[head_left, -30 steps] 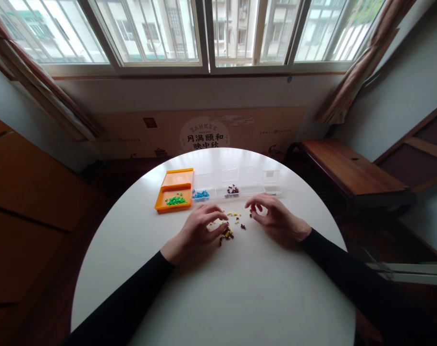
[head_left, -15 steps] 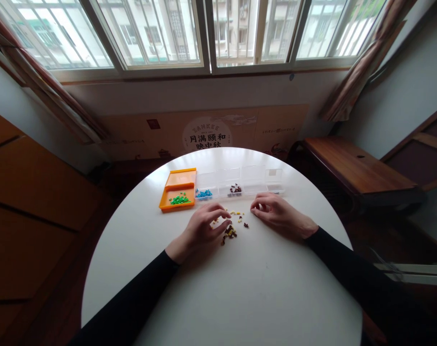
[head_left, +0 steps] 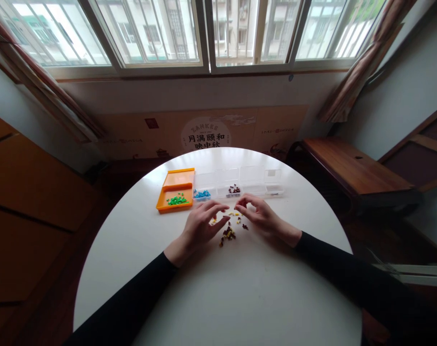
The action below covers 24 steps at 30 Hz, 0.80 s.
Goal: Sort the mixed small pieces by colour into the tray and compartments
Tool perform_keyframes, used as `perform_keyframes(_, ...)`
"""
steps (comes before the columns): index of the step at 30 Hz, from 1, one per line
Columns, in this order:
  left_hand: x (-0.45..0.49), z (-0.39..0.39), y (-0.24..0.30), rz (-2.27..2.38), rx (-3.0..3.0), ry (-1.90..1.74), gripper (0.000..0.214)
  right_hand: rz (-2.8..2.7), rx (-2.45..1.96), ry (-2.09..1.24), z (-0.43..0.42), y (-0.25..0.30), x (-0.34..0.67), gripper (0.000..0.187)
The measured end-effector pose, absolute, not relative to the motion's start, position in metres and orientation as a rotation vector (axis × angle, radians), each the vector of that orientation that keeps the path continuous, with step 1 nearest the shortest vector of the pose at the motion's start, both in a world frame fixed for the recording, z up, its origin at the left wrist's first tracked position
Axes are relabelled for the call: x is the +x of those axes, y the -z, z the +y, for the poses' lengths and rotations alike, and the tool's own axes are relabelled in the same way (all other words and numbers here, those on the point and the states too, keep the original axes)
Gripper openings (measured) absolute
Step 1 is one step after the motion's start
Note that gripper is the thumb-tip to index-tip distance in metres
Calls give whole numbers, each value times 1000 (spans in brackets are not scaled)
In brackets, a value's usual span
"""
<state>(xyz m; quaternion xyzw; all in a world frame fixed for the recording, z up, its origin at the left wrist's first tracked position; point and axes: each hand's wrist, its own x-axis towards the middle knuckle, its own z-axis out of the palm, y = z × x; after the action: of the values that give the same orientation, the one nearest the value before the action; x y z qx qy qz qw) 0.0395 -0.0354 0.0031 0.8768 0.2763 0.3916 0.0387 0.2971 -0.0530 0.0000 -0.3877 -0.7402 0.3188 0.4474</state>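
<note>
Brown and yellow pieces (head_left: pixel 228 234) heaped on the white worktop (head_left: pixel 221 298)

We see the small heap near the middle of the round worktop, just in front of the left hand (head_left: pixel 201 226). A loose dark brown piece (head_left: pixel 244 226) lies just to its right, and a few yellow bits (head_left: pixel 236 214) are scattered beyond it, between the hands. The left hand's thumb and forefinger are curved, their tips spread apart beside the bits. The right hand (head_left: pixel 260 217) has its thumb and forefinger tips close together; we cannot tell whether they pinch a piece. Behind the hands we find a clear compartment box (head_left: pixel 253 191), lids raised, holding blue pieces (head_left: pixel 202 193) and dark pieces (head_left: pixel 234 190) in separate compartments. To its left, an orange tray (head_left: pixel 161 206) holds green pieces (head_left: pixel 178 200). Farther off, a wooden bench (head_left: pixel 348 161) stands at right.
</note>
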Motion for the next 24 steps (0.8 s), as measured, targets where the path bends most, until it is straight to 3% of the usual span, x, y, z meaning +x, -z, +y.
perform_keyframes(5, 37, -34, -3, 798, 2611, -1224, 23, -1851, -933, -867, -49, -3, 287, 28)
perform_keyframes(12, 40, -38, -3, 831, 2664, -1288, 11, -1826, -912, -930, -56, -3, 279, 32)
perform_keyframes(19, 39, -36, 0, 851, 2476, -1291, 9, -1906, -900, -671, -58, -2, 283, 10)
perform_keyframes(24, 38, -34, 1, 826, 2454, -1291, 8, -1933, -916, -505, -59, 2, 283, 9)
